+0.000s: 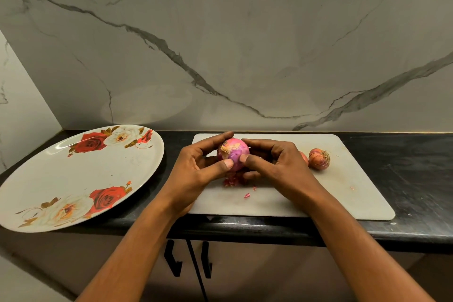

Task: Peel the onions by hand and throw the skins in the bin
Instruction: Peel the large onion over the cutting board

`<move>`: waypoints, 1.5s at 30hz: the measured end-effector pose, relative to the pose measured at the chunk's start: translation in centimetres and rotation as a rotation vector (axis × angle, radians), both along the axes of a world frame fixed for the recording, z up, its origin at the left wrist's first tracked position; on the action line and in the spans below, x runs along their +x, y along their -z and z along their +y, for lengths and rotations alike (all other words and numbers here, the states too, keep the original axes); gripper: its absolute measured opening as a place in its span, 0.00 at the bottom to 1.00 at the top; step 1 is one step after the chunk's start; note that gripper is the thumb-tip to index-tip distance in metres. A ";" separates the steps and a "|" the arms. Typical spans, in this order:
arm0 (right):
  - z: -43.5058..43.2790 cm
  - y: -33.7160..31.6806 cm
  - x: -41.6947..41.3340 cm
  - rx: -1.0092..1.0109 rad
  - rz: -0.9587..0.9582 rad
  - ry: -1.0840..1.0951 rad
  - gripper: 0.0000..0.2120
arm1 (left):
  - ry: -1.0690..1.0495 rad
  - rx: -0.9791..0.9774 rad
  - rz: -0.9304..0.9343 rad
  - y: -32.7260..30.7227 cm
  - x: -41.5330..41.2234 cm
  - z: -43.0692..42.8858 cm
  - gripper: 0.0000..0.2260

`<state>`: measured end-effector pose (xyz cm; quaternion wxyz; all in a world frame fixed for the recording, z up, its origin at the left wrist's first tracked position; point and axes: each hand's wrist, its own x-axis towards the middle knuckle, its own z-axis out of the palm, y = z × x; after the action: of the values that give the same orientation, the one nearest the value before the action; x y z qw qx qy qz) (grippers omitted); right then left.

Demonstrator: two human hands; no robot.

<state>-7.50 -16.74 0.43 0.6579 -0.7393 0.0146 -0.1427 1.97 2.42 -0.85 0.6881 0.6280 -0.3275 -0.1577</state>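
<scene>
A partly peeled purple-pink onion (232,153) is held just above the white cutting board (343,191). My left hand (201,169) grips it from the left, thumb on its front. My right hand (272,159) grips it from the right, with the thumb tip pressed on the onion's front. Small bits of red skin (231,182) lie on the board below the onion. An unpeeled onion (318,158) with dry roots sits on the board to the right. Part of another onion (304,156) shows behind my right hand.
A large round plate (81,179) with a rose pattern lies on the black counter (416,179) at the left, overhanging the front edge. A marble wall rises right behind the board. Cabinet doors with black handles (174,260) are below the counter. No bin is in view.
</scene>
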 end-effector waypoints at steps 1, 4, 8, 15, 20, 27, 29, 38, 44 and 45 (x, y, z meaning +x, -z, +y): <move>0.0 0.1 0.0 -0.013 -0.003 -0.003 0.20 | -0.001 0.008 -0.013 0.1 0.0 0.0 0.26; -0.1 0.1 -0.1 -0.026 -0.016 -0.009 0.18 | -0.005 0.038 -0.056 0.1 -0.1 0.0 0.26; -0.1 0.1 -0.1 -0.050 -0.048 -0.027 0.18 | -0.007 0.029 -0.058 -0.1 -0.3 -0.1 0.27; -0.1 0.0 -0.1 -0.043 -0.056 -0.010 0.19 | -0.006 -0.015 -0.020 -0.2 -0.5 -0.1 0.27; -0.1 -0.1 -0.1 0.017 -0.038 -0.014 0.16 | 0.005 0.025 -0.059 -0.2 -0.4 0.0 0.27; -0.3 0.2 0.0 -0.041 -0.057 -0.017 0.18 | 0.001 0.021 -0.062 -0.2 -0.4 -0.1 0.27; -0.4 0.3 0.1 -0.097 -0.079 0.022 0.20 | 0.013 -0.010 -0.027 -0.1 -0.4 0.0 0.27; -0.3 0.2 0.2 0.027 -0.046 0.017 0.17 | 0.007 -0.004 -0.039 -0.1 -0.3 -0.1 0.26; -0.1 -0.1 -0.1 0.102 -0.048 0.005 0.13 | 0.028 0.024 -0.069 -0.1 -0.2 0.1 0.27; -0.2 -0.1 -0.1 0.107 -0.045 -0.002 0.14 | 0.028 0.031 -0.078 -0.1 -0.2 0.1 0.26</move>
<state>-7.60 -16.90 0.56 0.6966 -0.6998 0.0067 -0.1580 1.77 2.50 -0.79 0.6626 0.6397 -0.3604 -0.1480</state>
